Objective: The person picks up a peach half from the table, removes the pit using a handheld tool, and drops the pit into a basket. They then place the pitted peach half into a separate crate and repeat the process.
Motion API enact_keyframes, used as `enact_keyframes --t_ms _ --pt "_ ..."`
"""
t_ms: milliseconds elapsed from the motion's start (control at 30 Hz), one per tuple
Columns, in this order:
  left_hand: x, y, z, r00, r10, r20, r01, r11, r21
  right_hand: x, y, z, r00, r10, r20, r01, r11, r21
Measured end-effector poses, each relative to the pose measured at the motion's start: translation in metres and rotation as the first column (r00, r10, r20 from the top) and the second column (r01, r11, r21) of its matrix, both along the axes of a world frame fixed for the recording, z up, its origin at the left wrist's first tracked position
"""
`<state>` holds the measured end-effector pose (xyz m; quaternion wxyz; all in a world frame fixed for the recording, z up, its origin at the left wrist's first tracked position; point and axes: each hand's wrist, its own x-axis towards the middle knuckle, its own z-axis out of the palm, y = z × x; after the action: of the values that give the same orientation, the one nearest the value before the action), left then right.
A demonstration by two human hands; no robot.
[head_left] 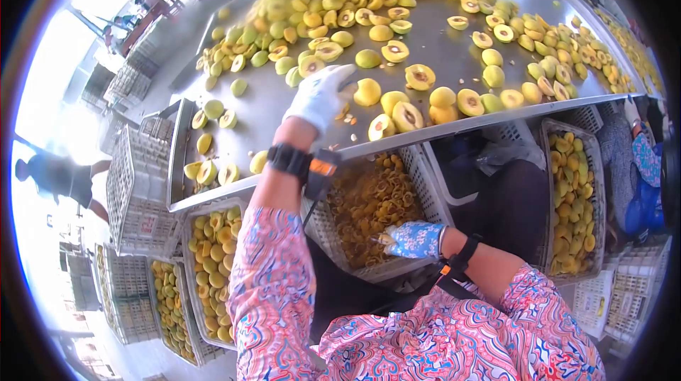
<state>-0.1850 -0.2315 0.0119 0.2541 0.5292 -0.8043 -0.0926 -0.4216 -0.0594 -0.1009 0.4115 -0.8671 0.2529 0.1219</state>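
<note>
My left hand, in a white glove, reaches over the metal table beside halved yellow-green fruits; its fingertips are close together near a fruit, and what they hold, if anything, is too small to name. My right hand, in a blue patterned glove, is over a crate of brown-orange scraps. Its fingers are closed around something small and yellowish that I cannot make out. Cut fruits with brown centres lie along the table's near edge.
Crates of yellow fruit stand below the table at left and right. Stacked white crates are at far left. A co-worker's sleeve shows at the right edge, and a person is at far left.
</note>
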Motion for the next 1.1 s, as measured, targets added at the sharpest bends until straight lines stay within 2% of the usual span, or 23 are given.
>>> enact_keyframes --t_ms 67,100,133,167,200,267,300,333,367,400,467,500,600,667,733,900,1000,1067,1100 --pt "-0.025 -0.028 -0.014 0.967 -0.144 0.209 0.140 0.990 0.030 -0.001 0.001 -0.002 0.998 -0.003 0.069 0.004 1.000 -0.008" --pt "-0.038 -0.037 -0.016 0.951 -0.149 0.271 0.073 0.959 0.273 -0.001 0.000 -0.001 0.995 0.002 0.099 -0.002 1.000 -0.007" --pt "-0.045 -0.046 -0.023 0.903 -0.183 0.388 0.045 0.939 0.340 -0.001 -0.001 0.001 0.992 0.007 0.129 -0.006 1.000 -0.006" --pt "-0.045 -0.052 -0.025 0.916 -0.200 0.348 0.081 0.942 0.327 -0.004 -0.002 0.004 0.991 -0.042 0.125 0.040 0.999 0.023" --pt "-0.041 -0.055 -0.024 0.927 -0.216 0.307 0.115 0.942 0.314 -0.008 -0.006 0.003 0.980 -0.045 0.194 0.045 0.999 0.005" --pt "-0.032 -0.049 -0.016 0.996 -0.021 -0.083 0.055 0.900 0.433 -0.016 -0.010 -0.001 0.942 -0.047 0.333 0.059 0.998 -0.024" --pt "-0.025 -0.039 -0.011 0.945 0.045 -0.324 0.110 0.888 0.446 -0.021 -0.014 -0.011 0.871 0.104 0.481 0.043 0.958 -0.285" --pt "-0.019 -0.021 -0.002 0.769 0.182 -0.613 0.191 0.849 0.492 -0.023 -0.018 0.010 0.861 -0.113 0.496 0.164 0.984 -0.061" --pt "-0.015 -0.001 0.002 0.551 0.193 -0.812 0.361 0.823 0.440 -0.025 -0.022 0.030 0.806 -0.337 0.487 0.294 0.941 0.166" --pt "-0.009 0.018 0.004 0.282 0.220 -0.934 0.500 0.797 0.338 -0.025 -0.024 0.071 0.833 -0.508 0.219 0.444 0.850 0.284" --pt "-0.001 0.046 -0.011 -0.008 0.249 -0.968 0.575 0.794 0.200 -0.017 -0.025 0.068 0.696 -0.542 0.472 0.526 0.832 0.179" --pt "-0.004 0.066 -0.012 -0.083 0.281 -0.956 0.552 0.812 0.190 -0.012 -0.024 0.067 0.611 -0.532 0.587 0.573 0.808 0.136" --pt "-0.013 0.114 -0.024 -0.191 0.315 -0.930 0.490 0.851 0.188 0.005 -0.019 0.078 0.532 -0.490 0.691 0.606 0.790 0.093" --pt "-0.025 0.141 -0.027 -0.196 0.308 -0.931 0.392 0.895 0.213 0.016 -0.014 0.080 0.569 -0.457 0.684 0.614 0.789 0.016" --pt "-0.029 0.158 -0.033 -0.248 0.355 -0.902 0.427 0.875 0.227 0.023 -0.009 0.084 0.611 -0.404 0.681 0.611 0.787 -0.082" --pt "-0.042 0.191 -0.037 -0.206 0.327 -0.922 0.299 0.919 0.259 0.035 0.004 0.086 0.719 -0.330 0.612 0.569 0.785 -0.245" --pt "-0.047 0.200 -0.034 -0.228 0.321 -0.919 0.252 0.931 0.263 0.042 0.010 0.086 0.776 -0.411 0.479 0.564 0.792 -0.234" --pt "-0.049 0.205 -0.036 -0.195 0.293 -0.936 0.210 0.945 0.252 0.044 0.014 0.085 0.763 -0.431 0.481 0.574 0.794 -0.199" --pt "-0.051 0.207 -0.038 -0.223 0.279 -0.934 0.208 0.950 0.234 0.044 0.014 0.084 0.758 -0.439 0.483 0.577 0.796 -0.182"
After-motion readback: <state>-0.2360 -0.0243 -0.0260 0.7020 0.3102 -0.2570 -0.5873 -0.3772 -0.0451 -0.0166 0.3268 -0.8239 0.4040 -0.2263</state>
